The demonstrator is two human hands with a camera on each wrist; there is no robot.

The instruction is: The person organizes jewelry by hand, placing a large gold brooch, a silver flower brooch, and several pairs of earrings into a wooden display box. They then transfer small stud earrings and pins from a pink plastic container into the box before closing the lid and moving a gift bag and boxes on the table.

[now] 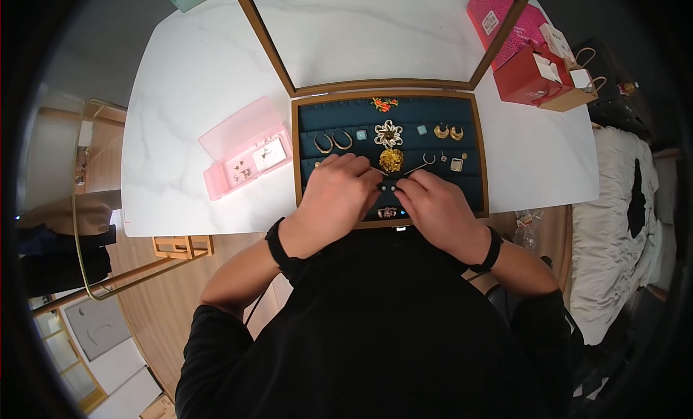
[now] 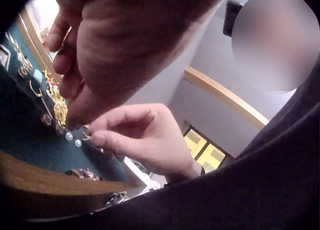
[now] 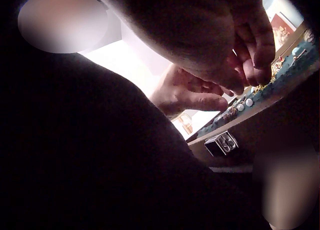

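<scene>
Over the lower middle of the jewelry case (image 1: 484,159), both hands work close together, beside two pearl-like studs (image 2: 73,140). My left hand (image 1: 332,195) has bent fingers, its thumb and index tips low by the studs; whether they pinch something is hidden. With thumb and index, my right hand (image 1: 437,206) pinches a small metallic piece (image 2: 86,135), visible in the left wrist view. Just above the fingertips lies a gold textured ornament (image 1: 391,160), under a silver flower brooch (image 1: 388,134). A ring-like jeweled piece (image 1: 387,212) rests below them.
The case's glass lid (image 1: 382,85) stands open behind. At left is an open pink box (image 1: 215,182) holding small jewelry; at back right are a red gift bag (image 1: 514,78) and a pink box (image 1: 498,22). Hoop earrings (image 1: 343,140) and other pieces fill the rows.
</scene>
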